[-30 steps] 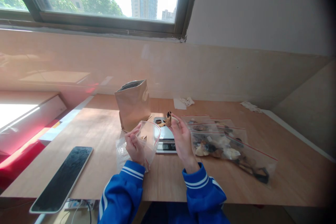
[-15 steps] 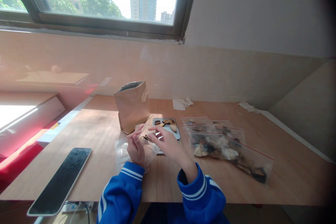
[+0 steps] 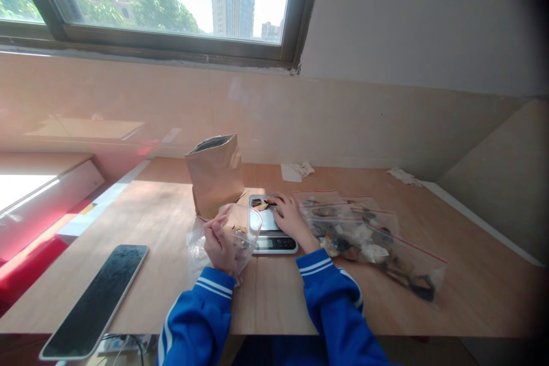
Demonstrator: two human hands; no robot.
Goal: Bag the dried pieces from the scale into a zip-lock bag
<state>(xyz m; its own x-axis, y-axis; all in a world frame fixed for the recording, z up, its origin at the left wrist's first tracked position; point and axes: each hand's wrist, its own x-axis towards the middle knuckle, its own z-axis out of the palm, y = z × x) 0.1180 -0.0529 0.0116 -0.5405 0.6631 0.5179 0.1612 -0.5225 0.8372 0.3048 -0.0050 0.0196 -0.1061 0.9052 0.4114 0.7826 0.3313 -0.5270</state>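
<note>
My wooden table [image 3: 141,223] carries a tall brown paper bag [image 3: 215,174], a small grey kitchen scale [image 3: 271,227], a dark flat tablet [image 3: 96,298] at my left, clear red-edged zip bags of dried pieces [image 3: 369,237] at my right, and crumpled white tissue [image 3: 300,169] by the wall.

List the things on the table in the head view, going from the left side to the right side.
Tablet → left hand holding a clear bag → kitchen scale → right hand on the scale → filled zip bags.
</note>
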